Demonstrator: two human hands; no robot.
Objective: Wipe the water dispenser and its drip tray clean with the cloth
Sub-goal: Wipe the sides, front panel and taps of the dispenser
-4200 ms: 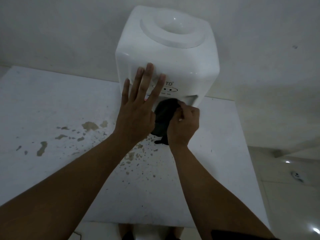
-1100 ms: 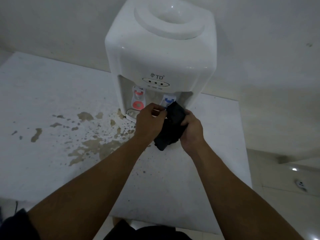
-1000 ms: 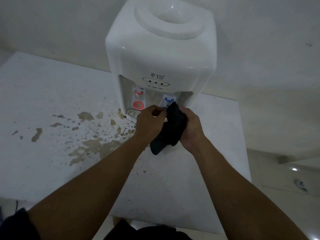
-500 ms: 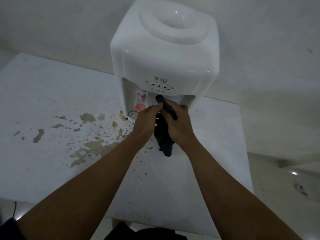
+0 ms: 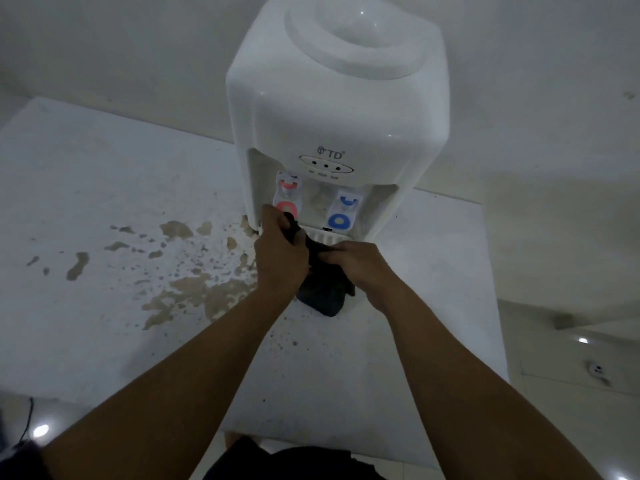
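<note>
A white tabletop water dispenser [image 5: 332, 109] stands against the wall, with a red tap [image 5: 288, 194] and a blue tap [image 5: 343, 211] in its front recess. Its white drip tray [image 5: 330, 236] shows just below the taps, partly hidden by my hands. A dark cloth [image 5: 320, 289] is bunched between both hands at the tray's front and hangs down to the table. My left hand [image 5: 278, 251] grips the cloth's upper end near the red tap. My right hand [image 5: 356, 266] grips it from the right.
The dispenser sits on a white table [image 5: 104, 188] whose paint has flaked off in brown patches [image 5: 194, 292] left of my hands. The table's right edge drops to a tiled floor [image 5: 571, 393]. A pale wall [image 5: 138, 46] rises behind.
Both hands have dropped with the cloth from the blue tap area down to the drip tray front. The blue tap is uncovered now. My left hand has shifted toward the red tap.
</note>
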